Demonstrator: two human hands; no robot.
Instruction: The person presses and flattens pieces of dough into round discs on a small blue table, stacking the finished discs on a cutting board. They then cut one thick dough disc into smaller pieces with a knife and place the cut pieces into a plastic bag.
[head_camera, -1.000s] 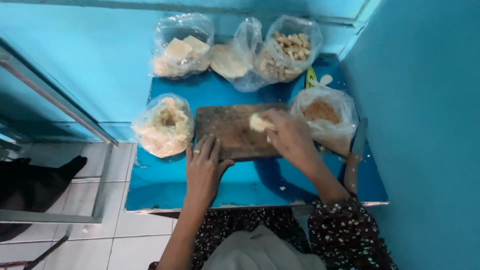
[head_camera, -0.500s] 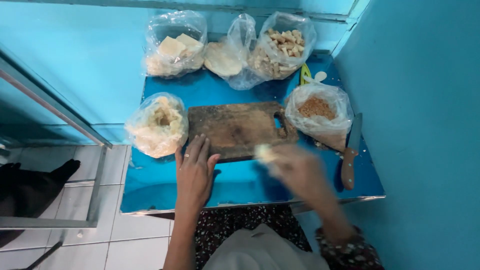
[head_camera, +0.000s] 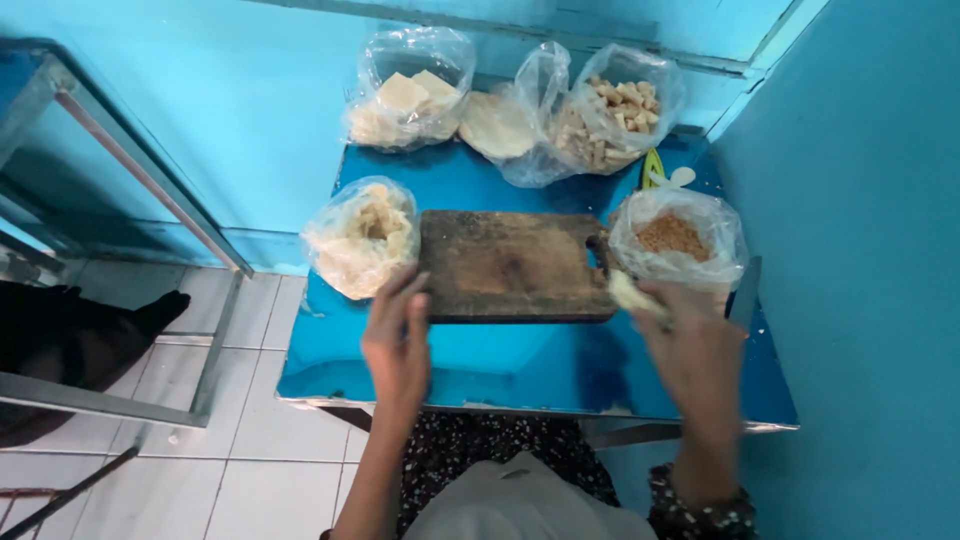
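- At the near left corner of the cutting board (head_camera: 512, 262), the left hand (head_camera: 397, 345) rests with fingers spread, gripping nothing.
- Right hand (head_camera: 690, 345) is closed on a pale lump (head_camera: 630, 293) beside the board's right end.
- Bags of food (head_camera: 362, 236) ring the blue worktop (head_camera: 500, 365).

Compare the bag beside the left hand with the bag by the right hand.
The bag left of the board holds pale, lumpy, cream-coloured stuff; the bag right of the board holds fine brown crumbs. The left one looks fuller, bulging; the right one holds a shallower heap. Both are clear plastic, open-topped, on the blue table flanking the wooden board.
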